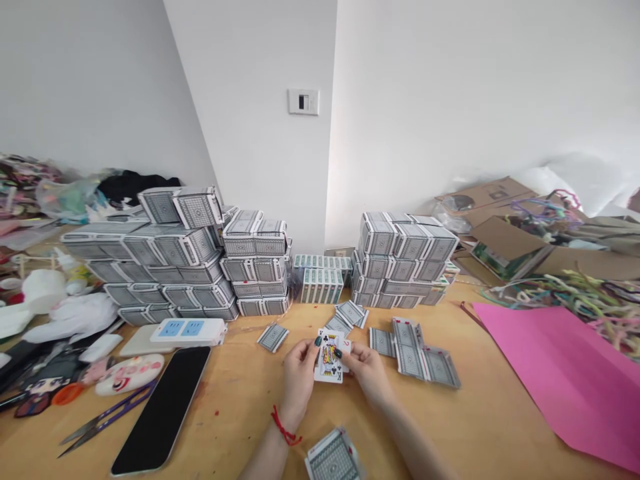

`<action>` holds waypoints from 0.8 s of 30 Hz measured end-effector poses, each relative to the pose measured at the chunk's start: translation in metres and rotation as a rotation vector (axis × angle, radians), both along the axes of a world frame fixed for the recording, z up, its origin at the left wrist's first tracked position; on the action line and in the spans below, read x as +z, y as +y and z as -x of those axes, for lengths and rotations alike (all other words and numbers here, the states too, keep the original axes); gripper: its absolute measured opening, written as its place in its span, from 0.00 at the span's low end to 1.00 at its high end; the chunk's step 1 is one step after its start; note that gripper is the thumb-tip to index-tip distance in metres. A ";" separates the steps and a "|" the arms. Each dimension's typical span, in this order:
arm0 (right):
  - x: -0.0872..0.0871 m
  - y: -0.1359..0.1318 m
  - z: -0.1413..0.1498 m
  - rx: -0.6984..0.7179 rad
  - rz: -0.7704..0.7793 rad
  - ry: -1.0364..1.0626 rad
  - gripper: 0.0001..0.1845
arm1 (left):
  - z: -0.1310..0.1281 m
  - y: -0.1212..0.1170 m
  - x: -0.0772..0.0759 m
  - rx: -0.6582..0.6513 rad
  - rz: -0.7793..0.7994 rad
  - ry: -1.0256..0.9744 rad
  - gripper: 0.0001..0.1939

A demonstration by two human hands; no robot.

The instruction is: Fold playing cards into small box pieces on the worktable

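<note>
Between my two hands is a small set of face-up playing cards [328, 365], a king of clubs on top and a red-marked card peeking out at its right. My left hand [299, 367] pinches the left edge, thumb on the king. On the right side, my right hand [367, 370] grips the cards with its thumb across the front. Just beyond my hands lie loose face-down cards [351, 312]. One small pile of cards [273, 337] sits to the left. Nearer to me, between my forearms, rests another face-down stack [334, 459].
Tall stacks of card bundles stand at the left [195, 247] and right [407, 257], with green-white card boxes [321, 285] between. Card piles [410, 350] lie right of my hands. A phone [163, 407], scissors [107, 417], power strip [189, 332] and pink sheet [560, 373] flank the workspace.
</note>
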State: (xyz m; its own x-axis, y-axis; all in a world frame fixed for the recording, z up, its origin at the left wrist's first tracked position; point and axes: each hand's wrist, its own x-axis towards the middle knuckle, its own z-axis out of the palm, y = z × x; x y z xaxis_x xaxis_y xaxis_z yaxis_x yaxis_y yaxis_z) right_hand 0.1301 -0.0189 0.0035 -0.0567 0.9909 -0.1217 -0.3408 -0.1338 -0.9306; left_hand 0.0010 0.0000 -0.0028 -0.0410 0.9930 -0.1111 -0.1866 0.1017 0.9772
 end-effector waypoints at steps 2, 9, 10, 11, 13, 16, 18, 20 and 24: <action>0.000 0.000 0.001 -0.002 0.004 -0.005 0.24 | 0.000 0.000 -0.002 0.010 -0.024 0.033 0.16; 0.001 0.000 0.000 -0.002 0.012 -0.020 0.24 | 0.001 0.000 0.001 -0.002 -0.112 0.089 0.13; 0.002 0.000 0.000 0.006 0.006 -0.016 0.24 | 0.001 -0.001 0.002 -0.010 -0.104 0.069 0.13; 0.002 0.000 0.000 0.016 -0.001 -0.011 0.24 | 0.001 -0.001 0.003 -0.014 -0.094 0.046 0.13; 0.003 -0.001 0.001 0.038 -0.014 -0.005 0.23 | 0.001 -0.003 0.005 -0.013 -0.077 0.006 0.14; 0.003 -0.001 0.002 0.059 -0.030 -0.012 0.22 | 0.000 -0.005 0.008 -0.001 -0.095 0.033 0.14; 0.002 -0.001 0.002 0.057 -0.031 -0.026 0.21 | 0.001 -0.006 0.009 0.010 -0.138 0.117 0.12; 0.001 0.000 0.002 0.043 -0.030 -0.047 0.20 | 0.001 -0.007 0.009 0.019 -0.203 0.234 0.10; -0.002 0.000 0.001 0.026 -0.021 -0.061 0.21 | 0.000 -0.008 0.007 0.072 -0.327 0.446 0.07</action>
